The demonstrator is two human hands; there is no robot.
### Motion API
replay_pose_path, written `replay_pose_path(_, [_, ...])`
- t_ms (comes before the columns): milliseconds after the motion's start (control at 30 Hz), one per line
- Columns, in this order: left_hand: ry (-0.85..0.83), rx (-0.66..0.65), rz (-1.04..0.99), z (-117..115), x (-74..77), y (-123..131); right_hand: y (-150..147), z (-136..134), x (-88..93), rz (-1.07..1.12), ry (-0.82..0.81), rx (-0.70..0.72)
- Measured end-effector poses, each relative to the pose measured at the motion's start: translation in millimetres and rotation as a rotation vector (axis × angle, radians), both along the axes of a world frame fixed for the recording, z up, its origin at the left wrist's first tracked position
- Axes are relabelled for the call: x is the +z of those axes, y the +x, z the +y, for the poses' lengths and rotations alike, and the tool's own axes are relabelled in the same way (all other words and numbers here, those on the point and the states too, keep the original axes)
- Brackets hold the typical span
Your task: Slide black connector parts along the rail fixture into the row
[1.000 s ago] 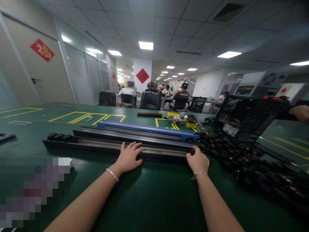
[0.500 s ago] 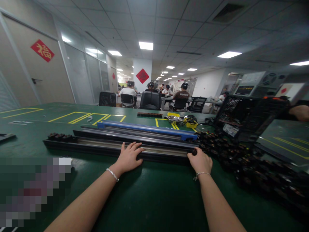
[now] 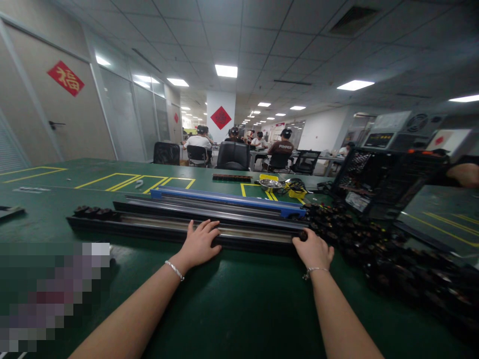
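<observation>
A long black channel rail (image 3: 149, 224) lies across the green table in front of me. My left hand (image 3: 200, 242) rests on its near edge with fingers spread. At the right end, my right hand (image 3: 313, 247) pinches a small dark part (image 3: 304, 236), mostly hidden by the fingers. Several similar dark parts (image 3: 95, 213) sit in the rail's left end. Behind it lie another black rail (image 3: 209, 212) and a blue rail (image 3: 224, 198). A large heap of small black parts (image 3: 392, 264) spreads to the right of my right hand.
An opened black computer case (image 3: 377, 179) stands at the back right, near another person's arm (image 3: 464, 174). Beyond the rails are a dark strip (image 3: 232, 177) and a metal dish (image 3: 272, 183) beside yellow items and cables. A pixelated object (image 3: 56, 299) covers the lower left. People sit farther back.
My right hand has shifted slightly to the right at the rail's end, and its fingers now cover more of the small dark part. The left hand has hardly moved.
</observation>
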State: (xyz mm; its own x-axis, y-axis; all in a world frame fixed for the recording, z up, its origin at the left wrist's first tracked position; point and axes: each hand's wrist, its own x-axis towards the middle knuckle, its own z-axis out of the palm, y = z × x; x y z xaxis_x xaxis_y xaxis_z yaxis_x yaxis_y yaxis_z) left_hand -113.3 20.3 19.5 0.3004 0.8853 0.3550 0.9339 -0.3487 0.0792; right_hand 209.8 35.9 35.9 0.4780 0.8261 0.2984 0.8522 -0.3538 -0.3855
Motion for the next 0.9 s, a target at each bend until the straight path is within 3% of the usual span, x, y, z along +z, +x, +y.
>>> replay_pose_path(467, [0.021, 0.001, -0.012, 1, -1.3, 1, 9, 0, -2.8, 0.041, 0.055, -0.012])
replay_pose_path(900, [-0.008, 0.013, 0.000, -2, 3.2, 3, 21, 5, -6.3, 0.089, -0.008, -0.018])
